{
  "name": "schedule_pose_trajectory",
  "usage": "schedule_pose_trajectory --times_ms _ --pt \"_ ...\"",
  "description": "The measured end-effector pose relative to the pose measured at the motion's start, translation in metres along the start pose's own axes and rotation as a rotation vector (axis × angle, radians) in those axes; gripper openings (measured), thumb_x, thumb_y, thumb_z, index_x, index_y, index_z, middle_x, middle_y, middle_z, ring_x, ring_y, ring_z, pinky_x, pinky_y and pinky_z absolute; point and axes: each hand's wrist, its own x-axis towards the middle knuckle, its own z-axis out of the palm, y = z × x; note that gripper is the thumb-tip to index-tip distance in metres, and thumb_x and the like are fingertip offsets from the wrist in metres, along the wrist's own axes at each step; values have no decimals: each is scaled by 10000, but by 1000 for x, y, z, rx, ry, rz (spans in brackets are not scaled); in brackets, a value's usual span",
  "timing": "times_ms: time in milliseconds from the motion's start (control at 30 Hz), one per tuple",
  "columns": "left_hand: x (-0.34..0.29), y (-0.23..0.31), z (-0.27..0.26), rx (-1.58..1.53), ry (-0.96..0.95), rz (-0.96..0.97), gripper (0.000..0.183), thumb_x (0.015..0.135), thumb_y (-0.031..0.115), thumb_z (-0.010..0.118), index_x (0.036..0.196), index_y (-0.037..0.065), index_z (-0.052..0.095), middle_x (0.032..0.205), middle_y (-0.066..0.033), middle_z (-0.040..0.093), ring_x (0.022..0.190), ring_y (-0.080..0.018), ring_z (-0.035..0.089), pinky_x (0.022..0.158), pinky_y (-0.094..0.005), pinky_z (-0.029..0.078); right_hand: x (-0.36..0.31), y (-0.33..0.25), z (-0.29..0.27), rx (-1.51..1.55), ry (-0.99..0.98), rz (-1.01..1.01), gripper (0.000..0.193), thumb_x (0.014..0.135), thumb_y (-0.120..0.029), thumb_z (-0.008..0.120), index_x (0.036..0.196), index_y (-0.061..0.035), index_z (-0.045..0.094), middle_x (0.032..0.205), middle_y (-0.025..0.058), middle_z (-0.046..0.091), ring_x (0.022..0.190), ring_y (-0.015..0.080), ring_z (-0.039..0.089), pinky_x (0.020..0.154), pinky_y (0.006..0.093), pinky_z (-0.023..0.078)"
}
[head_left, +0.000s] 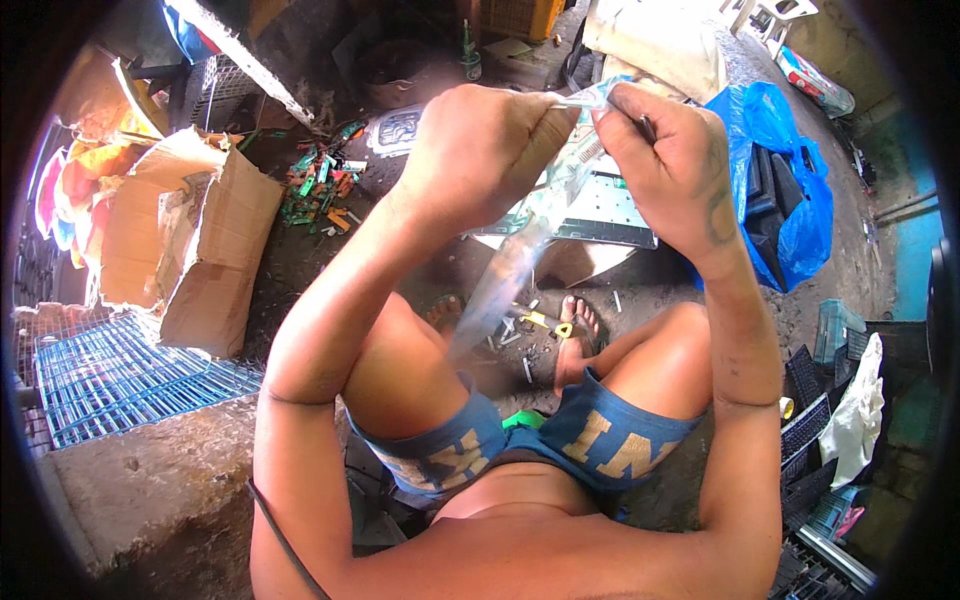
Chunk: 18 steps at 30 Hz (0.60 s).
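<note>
A strip of clear plastic film (525, 250) is stretched between my two raised hands, and its loose end hangs down, blurred, above my knees. My left hand (490, 155) pinches one top corner in a closed fist. With thumb and curled fingers my right hand (668, 165) grips the other corner. A small dark tip (648, 128) shows between the right fingers; I cannot make out what it is. Behind the film lies a flat pale panel (600, 215) with a dark edge. A yellow-and-black handled tool (545, 320) lies on the ground by my feet.
A torn cardboard box (190, 235) stands at left, behind a blue wire rack (130, 370). Several coloured plastic scraps (320, 185) are heaped near it. A blue plastic bag (770, 180) with black pieces stands at right, and a green bottle (470, 55) farther back.
</note>
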Motion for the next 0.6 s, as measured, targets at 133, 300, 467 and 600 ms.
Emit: schedule_pose_trajectory --times_ms 133,300,467,600 --pt "1 0 -8 11 3 -109 420 1005 374 515 780 51 661 697 -207 614 695 -434 615 615 -488 490 -1 2 -2 -55 5 -9 260 915 -198 619 749 -12 545 623 196 519 567 390 528 527 406 423" --pt "-5 6 -11 -171 106 -262 446 1012 356 510 784 9 672 632 -147 643 581 -283 648 592 -406 502 -7 9 -6 118 58 59 294 923 -210 626 720 -14 544 563 145 492 490 245 499 499 361 398" --pt "-6 3 -15 -464 177 -342 421 1045 319 527 839 -6 698 675 21 608 621 -45 533 554 -238 416 -9 15 -7 284 127 154 327 938 -224 616 703 -12 532 536 63 452 520 82 424 487 316 353" --pt "-8 0 -8 -481 140 -303 434 1054 297 496 863 -25 716 765 -71 712 638 -100 645 576 -243 510 -11 16 -8 334 136 150 290 919 -218 636 726 -12 568 544 43 454 535 70 403 491 297 342"
